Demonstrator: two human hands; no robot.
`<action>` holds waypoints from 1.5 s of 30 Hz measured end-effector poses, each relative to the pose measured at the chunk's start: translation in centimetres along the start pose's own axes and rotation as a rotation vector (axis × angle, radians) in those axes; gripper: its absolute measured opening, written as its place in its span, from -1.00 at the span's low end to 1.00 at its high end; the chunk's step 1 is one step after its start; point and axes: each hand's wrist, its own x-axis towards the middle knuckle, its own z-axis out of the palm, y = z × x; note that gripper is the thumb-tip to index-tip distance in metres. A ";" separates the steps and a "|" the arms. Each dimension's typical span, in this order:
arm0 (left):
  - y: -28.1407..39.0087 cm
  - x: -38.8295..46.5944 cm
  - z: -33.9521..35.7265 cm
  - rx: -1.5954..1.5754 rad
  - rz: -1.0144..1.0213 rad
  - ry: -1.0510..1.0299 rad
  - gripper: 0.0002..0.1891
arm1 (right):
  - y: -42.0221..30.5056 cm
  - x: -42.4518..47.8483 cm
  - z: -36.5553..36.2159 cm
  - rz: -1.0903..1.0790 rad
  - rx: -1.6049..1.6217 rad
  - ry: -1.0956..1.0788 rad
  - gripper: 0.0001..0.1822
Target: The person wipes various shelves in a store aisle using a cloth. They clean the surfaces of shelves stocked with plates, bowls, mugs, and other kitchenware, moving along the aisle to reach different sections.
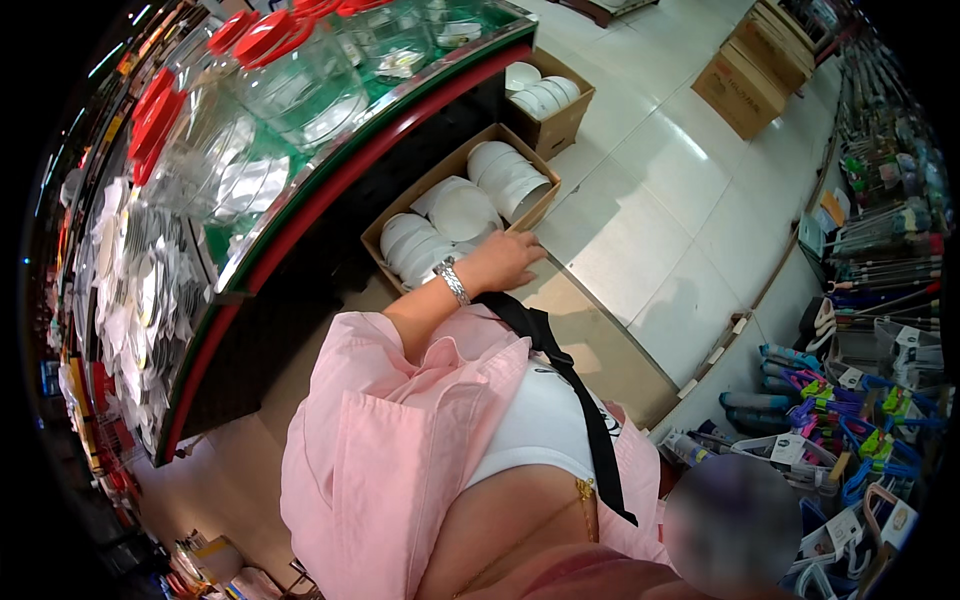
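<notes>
One hand is visible, with a metal watch or bracelet (pixel 452 280) at its wrist. It comes from the sleeve on the picture's left, so I take it as my left hand (pixel 504 261). Its fingers lie at the near edge of an open cardboard box (pixel 544 201); whether they grip the edge cannot be told. White bowls (pixel 499 169) stand nested in rows in that box, some partly wrapped, and a round white piece (pixel 459 212) faces up in the middle. My right hand is out of view.
A second box (pixel 570 124) of white bowls stands beyond. Left is a shelf (pixel 262 262) with red-lidded clear jars (pixel 300 97) and stacked wrapped dishes (pixel 142 292). Flat cardboard (pixel 600 337) lies on the tiled floor. Closed cartons (pixel 742 82) stand farther off; hangers (pixel 862 420) line the right.
</notes>
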 end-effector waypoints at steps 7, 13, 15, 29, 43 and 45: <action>-10.2 11.9 -1.6 0.122 -0.175 0.078 -0.59 | -3.0 9.4 -6.3 0.044 0.018 0.026 -0.48; -19.6 25.1 -5.7 0.167 -0.425 0.222 -0.50 | -10.5 19.7 -15.8 0.019 0.010 0.078 -0.48; -23.5 29.4 -6.8 0.235 -0.434 0.420 -0.46 | -13.3 22.5 -18.3 0.008 0.026 0.087 -0.48; -35.5 45.2 -14.2 0.130 -1.281 0.780 -0.36 | -24.5 46.8 -34.5 -0.054 -0.050 0.016 -0.49; -37.5 47.4 -13.5 0.289 -1.691 0.719 -0.38 | -44.3 75.0 -54.9 -0.313 -0.232 -0.007 -0.50; -36.3 46.7 -12.9 0.310 -1.689 0.777 -0.43 | -50.3 79.0 -54.1 -0.393 -0.423 -0.023 -0.49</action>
